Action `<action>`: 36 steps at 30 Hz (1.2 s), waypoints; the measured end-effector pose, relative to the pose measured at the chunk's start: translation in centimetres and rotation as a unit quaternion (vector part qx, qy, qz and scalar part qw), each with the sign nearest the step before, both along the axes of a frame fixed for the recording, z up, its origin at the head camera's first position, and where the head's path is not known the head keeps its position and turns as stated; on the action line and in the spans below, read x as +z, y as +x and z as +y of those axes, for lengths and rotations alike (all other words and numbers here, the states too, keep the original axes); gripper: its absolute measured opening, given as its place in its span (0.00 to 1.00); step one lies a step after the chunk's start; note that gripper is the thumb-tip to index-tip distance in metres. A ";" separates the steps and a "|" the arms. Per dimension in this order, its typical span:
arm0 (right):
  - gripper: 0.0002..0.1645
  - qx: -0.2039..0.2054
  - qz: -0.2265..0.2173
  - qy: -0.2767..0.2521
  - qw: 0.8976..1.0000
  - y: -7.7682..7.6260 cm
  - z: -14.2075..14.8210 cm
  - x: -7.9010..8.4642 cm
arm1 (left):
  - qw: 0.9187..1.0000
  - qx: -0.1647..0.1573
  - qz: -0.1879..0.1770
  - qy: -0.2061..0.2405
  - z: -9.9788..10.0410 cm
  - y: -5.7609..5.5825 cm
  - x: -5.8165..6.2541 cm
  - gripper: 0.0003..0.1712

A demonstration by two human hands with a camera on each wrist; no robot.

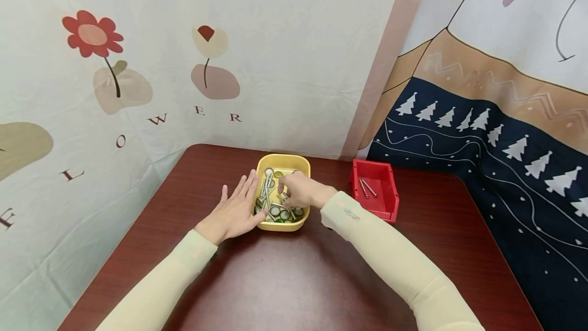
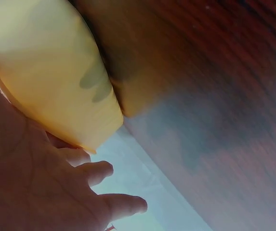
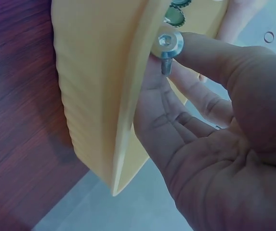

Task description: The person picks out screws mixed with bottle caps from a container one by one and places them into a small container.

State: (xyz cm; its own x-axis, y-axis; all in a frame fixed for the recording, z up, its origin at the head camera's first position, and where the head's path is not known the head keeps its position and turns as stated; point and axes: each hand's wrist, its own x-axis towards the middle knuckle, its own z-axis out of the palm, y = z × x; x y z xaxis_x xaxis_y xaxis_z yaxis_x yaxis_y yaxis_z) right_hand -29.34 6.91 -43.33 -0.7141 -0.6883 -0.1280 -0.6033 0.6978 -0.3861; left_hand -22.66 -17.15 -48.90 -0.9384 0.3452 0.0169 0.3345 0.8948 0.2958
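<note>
A yellow plastic box point(image 1: 282, 227) holds several long silver bolts point(image 1: 265, 188) and several bottle caps point(image 1: 275, 211), some of them green. My left hand point(image 1: 233, 214) lies flat along the box's left side with fingers straight, its thumb over the near left rim. In the left wrist view its palm is against the box wall point(image 2: 56, 62). My right hand point(image 1: 304, 190) reaches down inside the box from the right. Its thumb and fingers pinch a bolt point(image 3: 167, 43), whose round hex-socket head shows in the right wrist view. Part of that bolt's shank is hidden.
To the right of the yellow box stands a red bin point(image 1: 388, 188) with two bolts point(image 1: 367, 188) lying in it. Both containers are near the far edge of a dark reddish-brown table point(image 1: 275, 280). Printed cloth point(image 1: 294, 65) hangs behind and at the right.
</note>
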 end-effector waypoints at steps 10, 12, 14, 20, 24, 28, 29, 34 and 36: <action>0.20 -0.017 -0.012 -0.024 0.999 0.2 1.1 -0.1 | 1.000 0.000 -0.005 0.007 0.1 0.2 0.1 0.59; 0.20 -0.021 -0.019 -0.031 0.999 0.2 1.3 0.0 | 1.000 0.000 -0.004 0.007 0.1 0.2 0.1 0.59; 0.20 -0.027 -0.025 -0.038 0.999 0.3 1.5 0.2 | 1.000 0.000 -0.004 0.006 0.1 0.1 0.1 0.59; 0.19 -0.034 -0.017 -0.051 0.998 0.4 2.2 0.9 | 1.000 0.001 -0.001 0.005 0.1 0.1 0.0 0.59; 0.20 -0.036 -0.013 -0.057 0.998 0.5 2.5 1.2 | 1.000 0.001 -0.002 0.004 0.0 0.1 0.0 0.59; 0.21 -0.042 -0.019 -0.063 0.997 0.5 2.7 1.3 | 1.000 0.001 -0.004 0.005 0.0 0.1 0.0 0.58; 0.21 -0.044 -0.021 -0.065 0.997 0.6 2.8 1.4 | 1.000 0.002 -0.004 0.005 0.0 0.1 0.1 0.58; 0.21 -0.055 -0.027 -0.071 0.996 0.8 3.2 1.9 | 1.000 0.003 -0.003 0.004 0.0 0.2 0.2 0.58; 0.22 -0.059 -0.026 -0.069 0.995 0.8 3.3 1.9 | 1.000 0.003 -0.001 0.003 0.0 0.2 0.2 0.58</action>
State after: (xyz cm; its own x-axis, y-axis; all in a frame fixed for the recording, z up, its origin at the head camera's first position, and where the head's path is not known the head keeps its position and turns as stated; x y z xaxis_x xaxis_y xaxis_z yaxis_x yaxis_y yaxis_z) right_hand -28.51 10.25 -41.41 -0.7865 -0.6129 -0.0761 -0.4967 0.7010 -0.5118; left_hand -22.44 -17.12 -48.73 -0.9406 0.3391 0.0167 0.3280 0.8949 0.3027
